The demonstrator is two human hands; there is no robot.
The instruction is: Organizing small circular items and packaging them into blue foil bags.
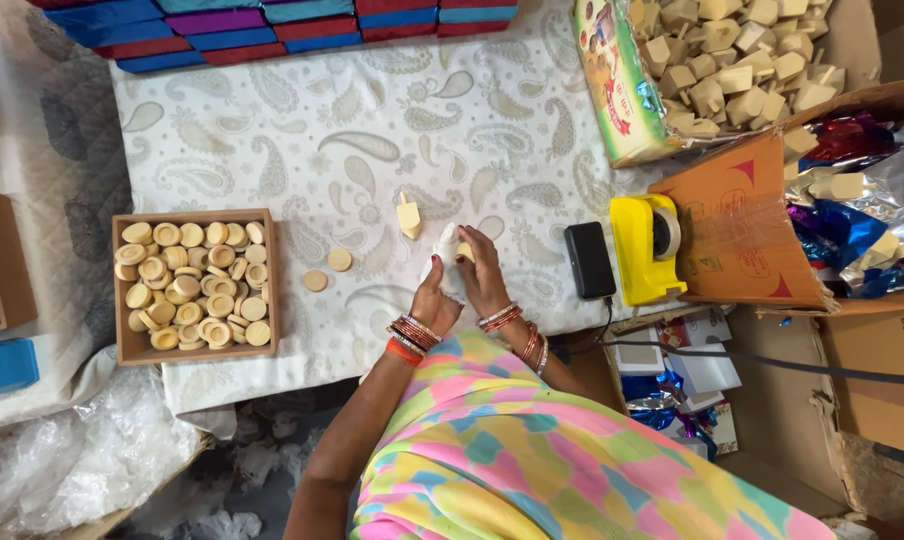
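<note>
Nearest the camera, a bright multicoloured garment fills the lower frame, with bangles worn on both wrists. Just beyond, the left hand is curled loosely over a piece of white wrapping, which is pressed to the patterned cloth. The right hand is closed around a small wooden piece, held against the wrapping; the two hands are touching. A wooden spinning top stands just beyond them, and two loose wooden discs lie to the left. Further left, a wooden tray is filled with discs. To the right a black device and a yellow tape dispenser are set. Farthest off, a cardboard box of wooden tops and stacked coloured boxes are seen.
</note>
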